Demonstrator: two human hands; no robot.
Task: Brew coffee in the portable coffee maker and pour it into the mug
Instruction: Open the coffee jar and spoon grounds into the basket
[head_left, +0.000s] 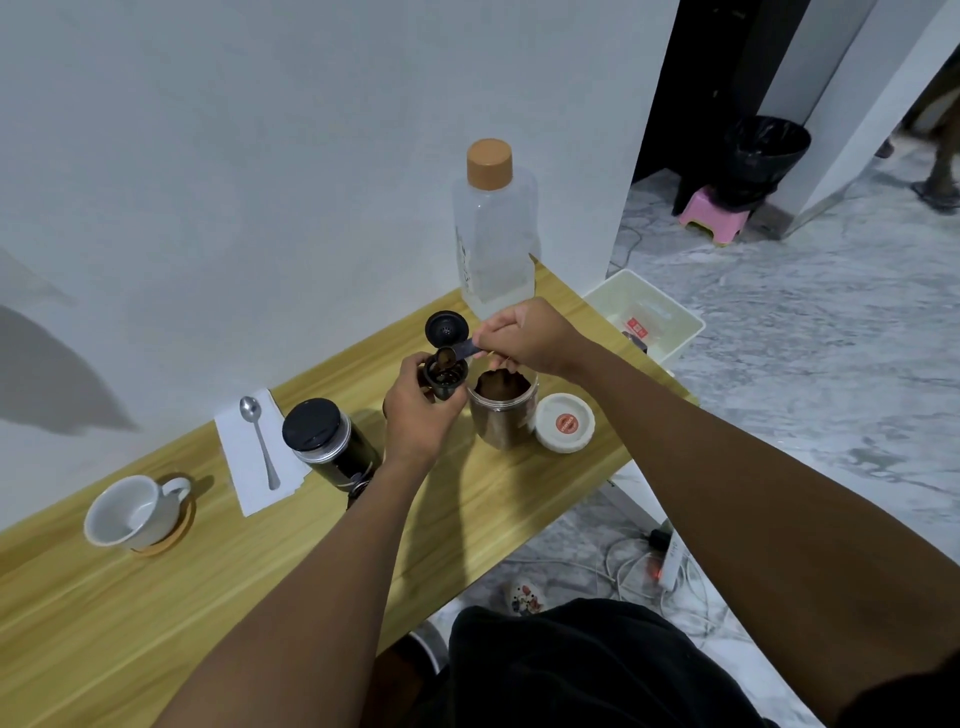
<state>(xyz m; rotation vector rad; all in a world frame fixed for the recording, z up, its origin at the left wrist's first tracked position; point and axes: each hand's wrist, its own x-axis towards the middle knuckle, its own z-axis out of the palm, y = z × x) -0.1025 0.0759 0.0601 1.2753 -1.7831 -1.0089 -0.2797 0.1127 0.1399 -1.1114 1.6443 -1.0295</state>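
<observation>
My left hand (418, 410) grips a small black filter basket (444, 378) with its hinged lid (447, 328) flipped up, held above the wooden table (156, 597). My right hand (524, 338) pinches the handle of a black scoop (456, 355) that holds coffee grounds and is tipped over the basket's mouth. Just right of the basket stands an open jar of ground coffee (503, 410), with its white lid (564, 422) lying beside it. The black portable coffee maker (332, 447) stands left of my left wrist. A white mug (132, 512) sits on a round wooden coaster at the far left.
A clear water bottle with a tan cap (493, 228) stands by the wall behind my hands. A metal spoon (258, 441) lies on a white napkin between mug and coffee maker. A white bin (647, 317) sits off the table's right end. Cables and a power strip (670, 558) lie on the floor.
</observation>
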